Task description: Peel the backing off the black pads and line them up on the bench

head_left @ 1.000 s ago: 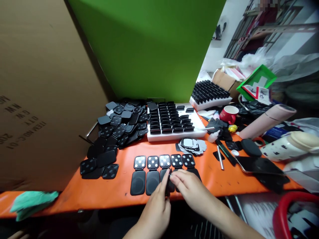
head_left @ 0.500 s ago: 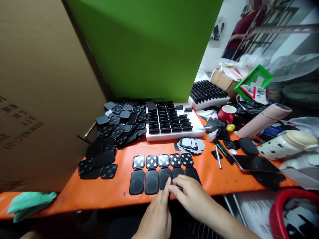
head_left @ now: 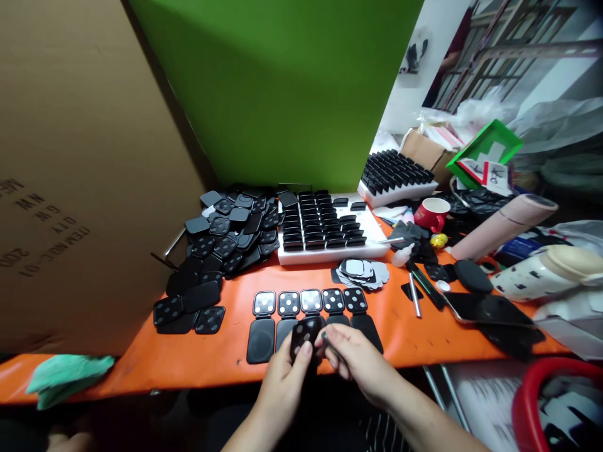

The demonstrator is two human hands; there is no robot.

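Note:
Near the table's front edge, my left hand [head_left: 285, 376] is closed on a black hinged panel [head_left: 305, 331], its dotted face turned up and thumb on the lower edge. My right hand [head_left: 360, 355] pinches a short dark stick [head_left: 333, 346] just right of that panel; it looks like a stack of small discs, but I cannot tell for sure. Behind both hands lies a row of opened black panels [head_left: 260, 341], their smaller flaps [head_left: 311, 300] carrying silvery round dots. My hands partly cover the middle panels of this row.
A heap of black panels [head_left: 226, 242] lies at the left beside a large carton [head_left: 85, 157]. Behind the row stand a white foam tray [head_left: 334, 254] of upright black pieces and a pile of grey cutouts [head_left: 362, 274]. A red mug [head_left: 431, 216], phone [head_left: 485, 311] and bottles sit right.
My left hand has turned and lifted the black panel, so its dotted face now shows. My right hand has drawn slightly away, still holding the stick.

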